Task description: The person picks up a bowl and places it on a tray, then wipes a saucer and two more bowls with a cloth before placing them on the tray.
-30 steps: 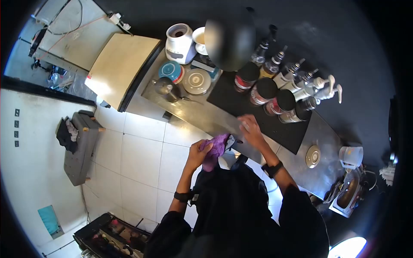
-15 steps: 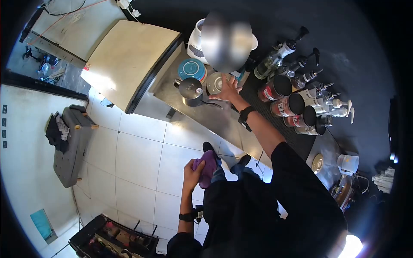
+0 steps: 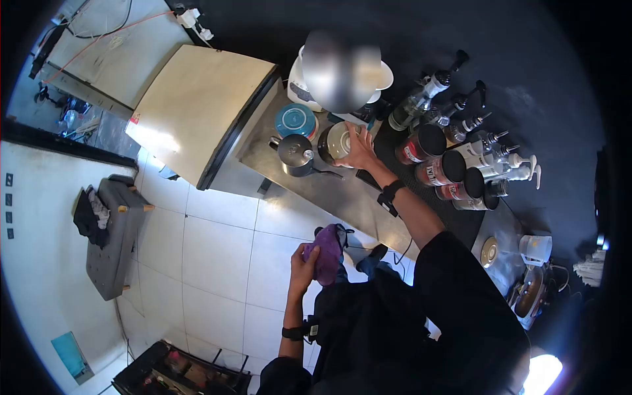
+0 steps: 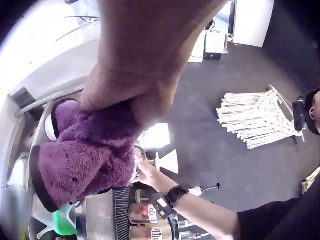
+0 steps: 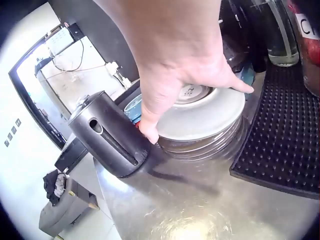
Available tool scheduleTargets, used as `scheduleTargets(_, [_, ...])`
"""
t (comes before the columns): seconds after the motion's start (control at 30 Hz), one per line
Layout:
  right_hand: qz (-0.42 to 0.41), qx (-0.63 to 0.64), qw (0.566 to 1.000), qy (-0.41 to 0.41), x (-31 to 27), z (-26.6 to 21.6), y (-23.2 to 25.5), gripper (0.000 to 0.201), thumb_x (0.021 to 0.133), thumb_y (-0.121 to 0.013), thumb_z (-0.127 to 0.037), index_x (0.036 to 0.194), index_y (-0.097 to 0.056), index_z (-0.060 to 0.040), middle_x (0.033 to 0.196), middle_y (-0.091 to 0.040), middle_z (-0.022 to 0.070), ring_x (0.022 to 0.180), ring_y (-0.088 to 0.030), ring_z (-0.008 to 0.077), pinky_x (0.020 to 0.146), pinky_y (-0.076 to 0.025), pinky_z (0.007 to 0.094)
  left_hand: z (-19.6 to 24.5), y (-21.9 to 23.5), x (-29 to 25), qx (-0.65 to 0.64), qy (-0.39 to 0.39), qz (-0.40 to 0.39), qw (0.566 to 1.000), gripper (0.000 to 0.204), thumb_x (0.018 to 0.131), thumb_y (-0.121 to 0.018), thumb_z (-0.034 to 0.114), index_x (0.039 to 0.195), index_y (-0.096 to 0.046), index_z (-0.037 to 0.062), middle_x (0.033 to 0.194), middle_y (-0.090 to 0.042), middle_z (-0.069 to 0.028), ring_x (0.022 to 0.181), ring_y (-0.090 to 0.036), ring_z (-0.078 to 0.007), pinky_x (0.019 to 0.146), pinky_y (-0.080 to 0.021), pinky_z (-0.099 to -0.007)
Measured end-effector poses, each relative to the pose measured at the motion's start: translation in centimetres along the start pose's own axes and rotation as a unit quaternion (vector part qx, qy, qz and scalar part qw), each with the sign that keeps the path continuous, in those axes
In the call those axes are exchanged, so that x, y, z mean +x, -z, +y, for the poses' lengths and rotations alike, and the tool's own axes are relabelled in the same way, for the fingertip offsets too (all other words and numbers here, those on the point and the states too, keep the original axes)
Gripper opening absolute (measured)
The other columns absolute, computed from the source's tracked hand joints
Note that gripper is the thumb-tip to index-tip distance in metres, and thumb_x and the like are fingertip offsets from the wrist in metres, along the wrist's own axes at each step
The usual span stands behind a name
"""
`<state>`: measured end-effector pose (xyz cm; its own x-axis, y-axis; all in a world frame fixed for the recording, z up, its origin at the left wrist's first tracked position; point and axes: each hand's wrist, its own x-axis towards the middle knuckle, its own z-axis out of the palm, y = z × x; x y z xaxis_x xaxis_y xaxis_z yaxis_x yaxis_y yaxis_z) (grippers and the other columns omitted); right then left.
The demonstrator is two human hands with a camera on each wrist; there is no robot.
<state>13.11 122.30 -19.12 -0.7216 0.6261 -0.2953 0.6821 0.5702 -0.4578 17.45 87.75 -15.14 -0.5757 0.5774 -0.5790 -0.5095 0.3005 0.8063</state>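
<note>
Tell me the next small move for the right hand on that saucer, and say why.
Probably lift the saucer off the counter and bring it to the cloth. The right hand already grips its rim, thumb at one edge and fingers at the other, and the saucer sits tilted. The left hand holds the purple cloth bunched, away from the counter. The kettle stands close beside, so lift clear of it.

Fluffy purple terry cloth (image 4: 85, 155), glossy glazed saucer (image 5: 200, 117) (probably ceramic), brushed-metal counter (image 5: 200, 200), studded rubber mat (image 5: 285, 145)

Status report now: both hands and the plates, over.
Left hand grips purple cloth, off the counter. Right hand grips the cream plate stack by its rim. Dark metal pitcher close beside the stack.
</note>
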Motion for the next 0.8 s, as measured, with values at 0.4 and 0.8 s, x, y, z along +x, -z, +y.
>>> scheduleTargets(0.4, [-0.11, 0.712, 0.694, 0.023, -22.0, 3.9, 9.1, 0.107, 0.071, -0.079, -0.039, 0.149, -0.014, -0.0056, 0.143, -0.036, 0.018, 0.129, -0.042, 0.0296, 0.106, -0.039, 0.0429, 8.4, -8.2, -2.0, -0.207, -0.177, -0.045, 0.961, 0.035, 0.099, -0.05, 0.025, 0.121, -0.053, -0.002, 0.101, -0.061, -0.0055, 0.092, -0.059, -0.0119, 0.08, -0.049, -0.026])
scheduleTargets(0.8, [-0.024, 0.796, 0.601, 0.069, -38.2, 9.1, 16.5, 0.113, 0.065, -0.08, -0.044, 0.148, -0.017, -0.0018, 0.142, -0.038, 0.0137, 0.13, -0.04, 0.0264, 0.108, -0.035, 0.0417, 11.0, -25.2, -9.6, 0.27, -0.405, -0.248, 0.838, 0.03, 0.091, -0.05, 0.007, 0.118, -0.053, -0.0073, 0.13, -0.049, -0.0287, 0.121, -0.046, -0.0481, 0.105, -0.035, -0.0446])
